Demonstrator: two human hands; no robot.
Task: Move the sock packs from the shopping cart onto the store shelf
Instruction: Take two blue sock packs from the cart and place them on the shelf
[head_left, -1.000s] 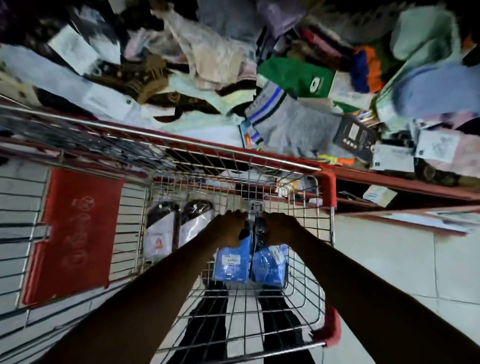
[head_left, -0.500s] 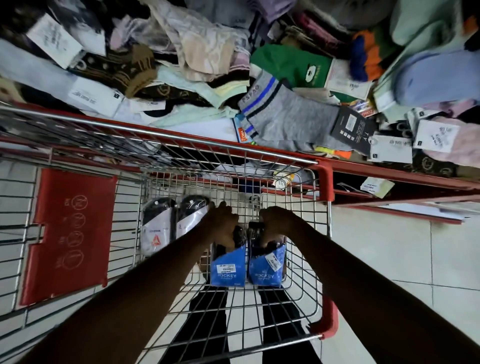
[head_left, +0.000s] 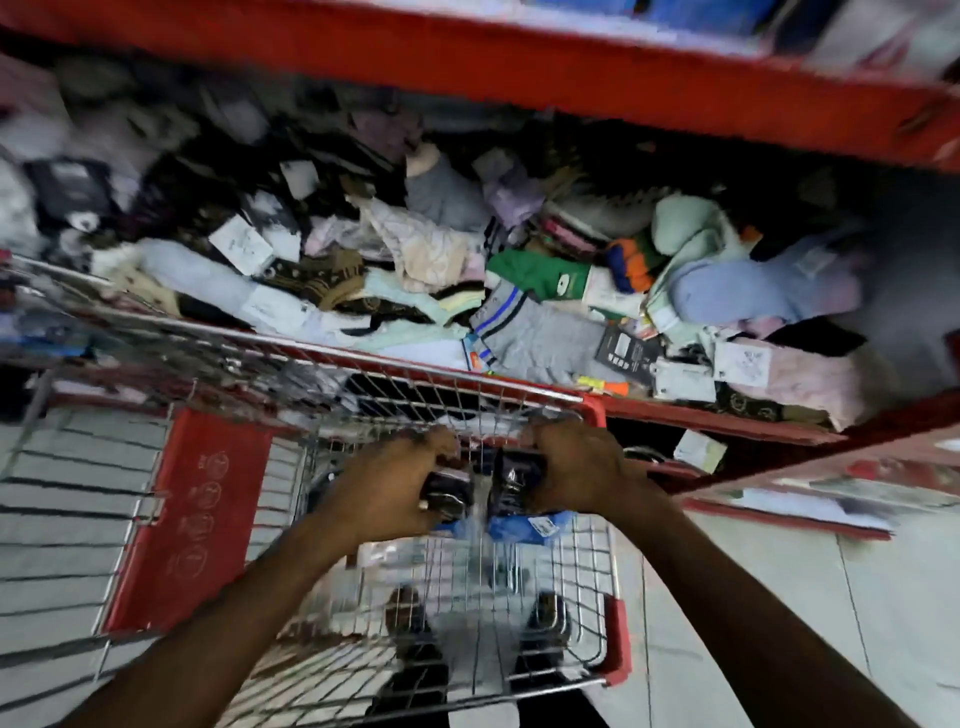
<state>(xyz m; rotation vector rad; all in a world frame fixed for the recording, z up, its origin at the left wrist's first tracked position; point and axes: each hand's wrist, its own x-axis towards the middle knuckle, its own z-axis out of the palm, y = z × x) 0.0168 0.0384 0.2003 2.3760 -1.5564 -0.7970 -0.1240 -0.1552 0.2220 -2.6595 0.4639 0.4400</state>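
Gripping 1 sock pack (head_left: 447, 493) each, left hand (head_left: 387, 486) and right hand (head_left: 576, 467) hover over the cart (head_left: 613, 613) beside the sock-strewn red shelf (head_left: 727, 421).

I'm gripping a dark sock pack in each hand — left hand (head_left: 387, 480) and right hand (head_left: 574, 467) — over the wire shopping cart (head_left: 597, 597), just beside the sock-heaped red store shelf (head_left: 727, 421).

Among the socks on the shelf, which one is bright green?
The green sock in the middle of the pile, just above the grey sock with blue stripes; no other one there is bright green.
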